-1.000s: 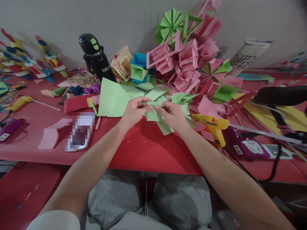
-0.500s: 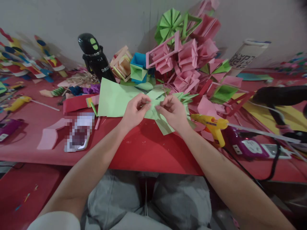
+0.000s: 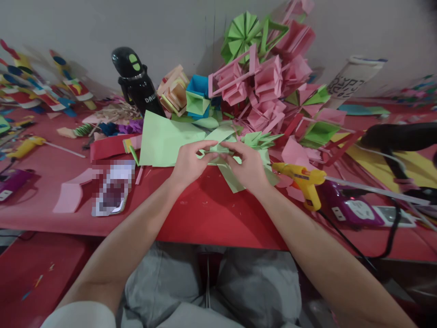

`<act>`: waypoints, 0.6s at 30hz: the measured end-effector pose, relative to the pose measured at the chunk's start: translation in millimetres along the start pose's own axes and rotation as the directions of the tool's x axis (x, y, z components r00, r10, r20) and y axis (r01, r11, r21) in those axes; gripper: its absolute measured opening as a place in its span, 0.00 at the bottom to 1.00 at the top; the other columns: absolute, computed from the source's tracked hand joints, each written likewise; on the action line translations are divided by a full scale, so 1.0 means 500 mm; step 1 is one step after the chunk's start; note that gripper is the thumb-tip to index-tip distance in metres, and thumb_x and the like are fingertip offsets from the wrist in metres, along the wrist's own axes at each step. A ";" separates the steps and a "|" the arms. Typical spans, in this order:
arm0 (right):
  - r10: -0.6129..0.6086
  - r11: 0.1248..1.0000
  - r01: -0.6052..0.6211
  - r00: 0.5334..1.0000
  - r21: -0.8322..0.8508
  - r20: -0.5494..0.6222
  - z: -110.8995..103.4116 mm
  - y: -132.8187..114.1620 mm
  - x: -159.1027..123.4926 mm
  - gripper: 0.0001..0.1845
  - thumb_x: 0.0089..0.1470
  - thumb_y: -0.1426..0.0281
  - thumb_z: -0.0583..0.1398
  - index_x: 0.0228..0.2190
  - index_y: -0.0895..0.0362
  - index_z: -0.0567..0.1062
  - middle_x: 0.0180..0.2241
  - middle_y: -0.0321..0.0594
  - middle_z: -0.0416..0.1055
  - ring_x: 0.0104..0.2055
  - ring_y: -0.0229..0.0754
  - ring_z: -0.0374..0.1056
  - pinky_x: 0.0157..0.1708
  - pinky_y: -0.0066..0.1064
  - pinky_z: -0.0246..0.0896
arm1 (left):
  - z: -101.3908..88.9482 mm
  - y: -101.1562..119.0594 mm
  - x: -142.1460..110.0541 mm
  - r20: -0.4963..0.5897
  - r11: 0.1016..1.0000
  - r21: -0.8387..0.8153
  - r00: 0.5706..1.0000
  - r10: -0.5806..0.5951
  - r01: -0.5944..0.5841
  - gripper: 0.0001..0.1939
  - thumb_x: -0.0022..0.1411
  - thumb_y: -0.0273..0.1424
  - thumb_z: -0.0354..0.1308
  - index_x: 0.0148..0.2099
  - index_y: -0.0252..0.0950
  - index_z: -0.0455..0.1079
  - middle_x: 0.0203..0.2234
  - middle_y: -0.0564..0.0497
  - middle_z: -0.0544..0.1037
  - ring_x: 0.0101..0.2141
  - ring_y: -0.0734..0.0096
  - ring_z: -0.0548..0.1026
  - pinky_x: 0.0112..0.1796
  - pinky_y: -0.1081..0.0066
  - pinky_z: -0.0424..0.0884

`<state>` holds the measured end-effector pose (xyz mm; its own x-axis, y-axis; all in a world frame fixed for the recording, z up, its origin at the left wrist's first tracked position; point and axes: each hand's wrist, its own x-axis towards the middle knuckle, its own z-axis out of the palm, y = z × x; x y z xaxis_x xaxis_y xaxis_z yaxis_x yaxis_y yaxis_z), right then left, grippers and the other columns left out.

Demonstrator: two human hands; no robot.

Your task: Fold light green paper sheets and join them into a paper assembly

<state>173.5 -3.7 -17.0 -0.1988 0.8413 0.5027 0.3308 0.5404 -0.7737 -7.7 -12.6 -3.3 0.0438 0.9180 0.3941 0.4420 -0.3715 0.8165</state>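
Observation:
Between my fingertips is a small folded piece of light green paper point(image 3: 219, 148). My left hand point(image 3: 193, 159) pinches its left end, thumb below and fingers above. Its right end is gripped the same way by my right hand point(image 3: 248, 163). Behind and left of my hands lies a large light green sheet point(image 3: 160, 139). More cut green pieces point(image 3: 232, 178) lie under and beside my right hand, and a cluster of pointed green folds point(image 3: 261, 139) sits just behind it. The fingers partly hide the held piece.
A yellow glue gun point(image 3: 303, 178) lies right of my hands, near a purple power strip point(image 3: 355, 205). At left are a phone point(image 3: 114, 189) and pink paper strips point(image 3: 70, 196). A black bottle point(image 3: 139, 86) and pink folded paper shapes point(image 3: 268, 79) stand along the wall.
My hands have come closer together and their fingers now meet around the small green piece. My right hand has shifted slightly left and down. The surrounding things have stayed put.

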 end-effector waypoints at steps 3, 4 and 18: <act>-0.028 0.999 0.027 1.000 -0.034 -0.010 0.000 -0.002 0.000 0.13 0.58 0.70 0.62 0.44 0.52 0.81 0.41 0.43 0.79 0.39 0.44 0.72 0.43 0.40 0.69 | 0.001 0.002 0.000 -0.009 1.000 0.000 1.000 -0.009 0.009 0.14 0.58 0.30 0.66 0.48 0.40 0.81 0.41 0.47 0.84 0.41 0.65 0.77 0.45 0.65 0.73; -0.024 0.999 0.024 1.000 -0.025 -0.019 0.000 -0.002 0.000 0.13 0.57 0.70 0.62 0.44 0.52 0.81 0.41 0.43 0.80 0.39 0.44 0.72 0.43 0.40 0.70 | 0.002 0.001 0.000 -0.013 0.999 -0.032 1.000 -0.015 0.014 0.14 0.58 0.30 0.67 0.48 0.39 0.81 0.41 0.47 0.84 0.41 0.64 0.78 0.44 0.65 0.74; 0.112 0.978 -0.099 0.992 0.183 -0.062 -0.002 -0.004 0.009 0.14 0.51 0.66 0.69 0.41 0.53 0.83 0.38 0.40 0.80 0.38 0.42 0.74 0.40 0.37 0.73 | 0.008 -0.009 0.008 -0.004 0.949 -0.301 0.995 -0.098 0.092 0.17 0.53 0.30 0.70 0.47 0.37 0.80 0.36 0.47 0.82 0.43 0.63 0.78 0.38 0.68 0.77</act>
<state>173.0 -1.1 -12.5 -0.1030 0.8940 0.4360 0.1739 0.4478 -0.8771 -5.9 -6.6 -6.8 -0.0032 0.9495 0.3138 0.1543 -0.3095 0.9383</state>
